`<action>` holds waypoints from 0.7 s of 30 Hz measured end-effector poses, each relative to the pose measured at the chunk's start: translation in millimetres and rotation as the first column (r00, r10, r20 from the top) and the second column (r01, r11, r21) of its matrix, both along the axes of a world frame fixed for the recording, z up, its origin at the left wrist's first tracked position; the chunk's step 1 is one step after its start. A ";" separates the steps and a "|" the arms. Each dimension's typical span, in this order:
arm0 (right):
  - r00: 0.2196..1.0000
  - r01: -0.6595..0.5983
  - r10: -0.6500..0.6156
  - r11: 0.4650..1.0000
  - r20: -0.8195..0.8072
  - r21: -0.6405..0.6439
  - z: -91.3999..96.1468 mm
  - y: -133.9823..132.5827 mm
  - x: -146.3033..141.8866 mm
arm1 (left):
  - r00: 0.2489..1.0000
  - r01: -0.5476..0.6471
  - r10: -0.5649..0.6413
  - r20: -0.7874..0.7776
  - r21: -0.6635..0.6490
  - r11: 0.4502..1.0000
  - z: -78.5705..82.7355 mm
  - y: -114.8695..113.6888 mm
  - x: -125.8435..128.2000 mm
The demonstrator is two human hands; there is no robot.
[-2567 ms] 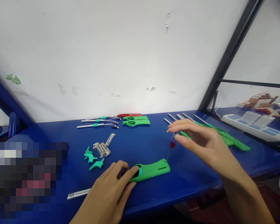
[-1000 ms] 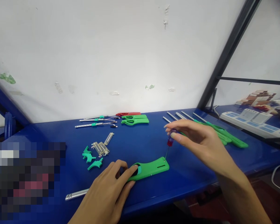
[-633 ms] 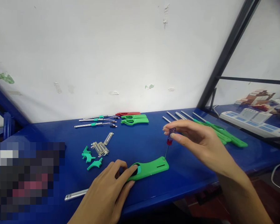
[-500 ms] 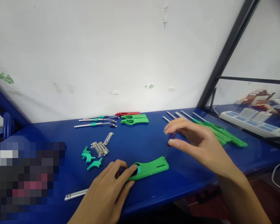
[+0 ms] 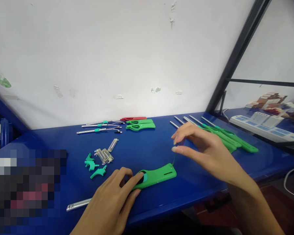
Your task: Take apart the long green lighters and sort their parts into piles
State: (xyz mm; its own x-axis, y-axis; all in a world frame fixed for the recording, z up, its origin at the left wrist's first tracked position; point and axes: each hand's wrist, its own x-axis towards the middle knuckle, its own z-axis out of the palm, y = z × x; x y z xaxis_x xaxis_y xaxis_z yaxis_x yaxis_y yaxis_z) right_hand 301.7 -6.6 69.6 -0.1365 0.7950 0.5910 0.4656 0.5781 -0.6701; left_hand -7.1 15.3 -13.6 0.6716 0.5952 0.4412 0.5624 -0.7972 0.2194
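A green long-necked lighter [image 5: 159, 177] lies on the blue table, its silver tube pointing left. My left hand [image 5: 115, 192] is closed around its front part, fingers at the trigger opening and palm over the tube's base. Above the handle's right end, my right hand [image 5: 201, 143] pinches a small screwdriver [image 5: 180, 142] between thumb and fingers. Its thin shaft slants down to a corner of the handle, at a screw spot. Fingers hide most of the screwdriver's grip. Left of the lighter lie teal triggers [image 5: 91, 164] and several clear fuel tanks [image 5: 104, 156].
At the back lie silver tubes with wires [image 5: 98, 130], green handle shells [image 5: 140, 125] and a red shell [image 5: 134, 118]. Several green lighters [image 5: 242, 142] lie behind my right hand. A white power strip [image 5: 264, 127] stands beyond the frame post. A blurred-out patch [image 5: 26, 186] covers the left.
My right thumb and fingers have shifted on the screwdriver, covering the red part seen before. The lighter and my left hand stay in place; the view has moved slightly.
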 end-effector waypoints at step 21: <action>0.999 -0.006 0.005 1.000 0.033 0.019 1.3 -0.9 -1.9 | 1.000 -0.006 0.006 0.000 0.022 1.000 4.4 -1.4 1.8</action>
